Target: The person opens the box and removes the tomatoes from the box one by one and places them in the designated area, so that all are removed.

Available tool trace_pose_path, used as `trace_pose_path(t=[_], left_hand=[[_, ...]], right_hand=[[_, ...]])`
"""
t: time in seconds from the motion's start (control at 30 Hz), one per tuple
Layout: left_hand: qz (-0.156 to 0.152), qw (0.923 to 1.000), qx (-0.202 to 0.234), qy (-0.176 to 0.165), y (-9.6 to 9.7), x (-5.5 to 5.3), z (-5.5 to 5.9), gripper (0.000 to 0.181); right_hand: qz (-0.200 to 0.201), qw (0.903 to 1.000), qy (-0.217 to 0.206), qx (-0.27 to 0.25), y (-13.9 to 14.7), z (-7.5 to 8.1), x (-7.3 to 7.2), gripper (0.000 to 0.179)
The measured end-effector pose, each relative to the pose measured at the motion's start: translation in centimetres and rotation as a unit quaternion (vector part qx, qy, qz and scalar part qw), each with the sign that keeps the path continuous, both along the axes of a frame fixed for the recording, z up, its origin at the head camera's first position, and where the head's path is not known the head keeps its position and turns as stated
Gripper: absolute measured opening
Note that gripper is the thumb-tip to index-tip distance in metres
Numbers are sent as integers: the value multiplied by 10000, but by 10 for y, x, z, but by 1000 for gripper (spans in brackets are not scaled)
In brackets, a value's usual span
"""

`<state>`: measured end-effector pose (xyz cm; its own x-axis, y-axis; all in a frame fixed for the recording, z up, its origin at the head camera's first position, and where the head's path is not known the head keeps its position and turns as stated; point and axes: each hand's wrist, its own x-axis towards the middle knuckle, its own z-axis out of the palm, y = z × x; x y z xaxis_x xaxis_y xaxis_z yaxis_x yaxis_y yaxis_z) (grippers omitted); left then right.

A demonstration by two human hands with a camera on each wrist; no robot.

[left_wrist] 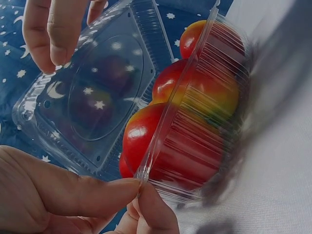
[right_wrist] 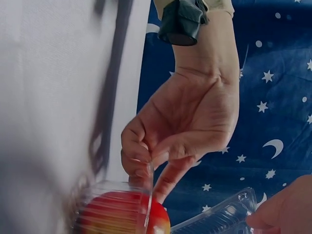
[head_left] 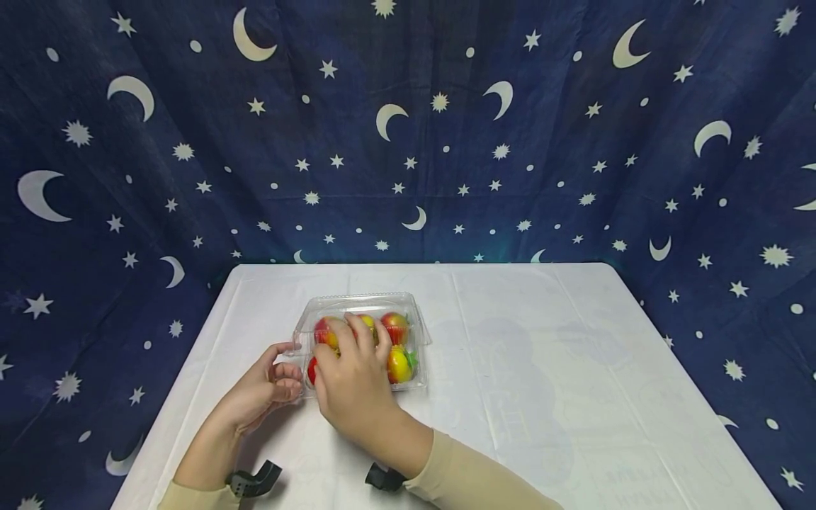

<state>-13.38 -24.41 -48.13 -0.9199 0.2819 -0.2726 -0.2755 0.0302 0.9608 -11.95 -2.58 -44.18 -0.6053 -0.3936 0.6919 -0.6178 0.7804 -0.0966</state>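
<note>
A clear plastic clamshell box (head_left: 421, 380) stands on the table with several glossy red-and-yellow fruits (head_left: 399, 364) inside; one shows a green leaf. My left hand (head_left: 256, 391) is at the box's left side. In the left wrist view, its thumb and finger pinch the box's rim (left_wrist: 168, 106). The hinged lid (left_wrist: 58, 109) stands raised at a slant. Over the box, my right hand (head_left: 357, 379) has its fingers spread and hides some fruit. Its fingertips (left_wrist: 59, 54) touch the lid's edge in the left wrist view. Only part of that hand enters the right wrist view.
The box sits left of centre on a white-covered table (head_left: 542, 397). Behind and beside it hangs a dark blue curtain (head_left: 446, 127) with moons and stars. Black devices are strapped to the left wrist (head_left: 255, 482) and right wrist (head_left: 384, 478).
</note>
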Motion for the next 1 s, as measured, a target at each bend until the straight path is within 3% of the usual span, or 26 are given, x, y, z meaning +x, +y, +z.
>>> trace_pose_path(t=[0.5,1.0], left_hand=[[-133,9999,36,61,-1,-1,-2,89],[-95,9999,-74,15,-2,0,0,86]], right_hand=[[-231,9996,-53,-148,12,13,-9,38],[-599,9981,-89,-62,29,28,-25,46]])
